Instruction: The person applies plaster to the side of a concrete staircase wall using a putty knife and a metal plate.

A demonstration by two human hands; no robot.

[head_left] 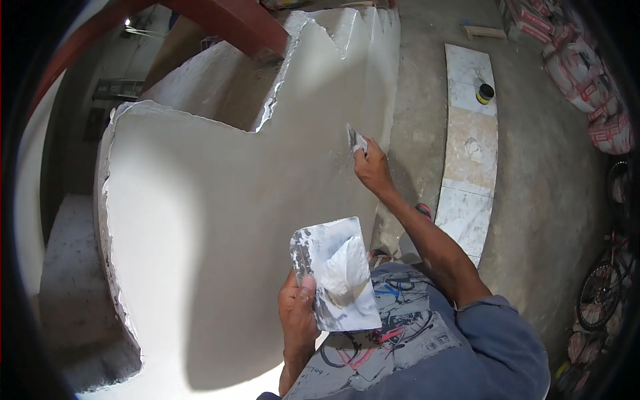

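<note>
**Visitor:** Which bit are you on?

**Me:** Skimming, I'd say. My right hand is stretched out and clamped round the handle of the putty knife, with its blade edge against the wall near the right-hand corner. The face there looks smooth and white. Higher up, the coat ends in a ragged edge with bare grey beyond.

**Visitor:** And the mix?

**Me:** Here on the steel plate, close to my chest. My left hand is closed on its lower edge, thumb pressed on top and fingers underneath. A mound of plaster sits in the middle — a fair bit, so I reckon I'm well short of running dry.

**Visitor:** What does the next pass need?

**Me:** A flat blade and light, even pressure, so I don't score what's laid. The plate has to stay level too, or the mound slides off.

**Visitor:** Anything underfoot?

**Me:** A strip of tiles lies on the floor to my right with a small can standing on it, and sacks are stacked further off — all well apart from the wall.
</note>
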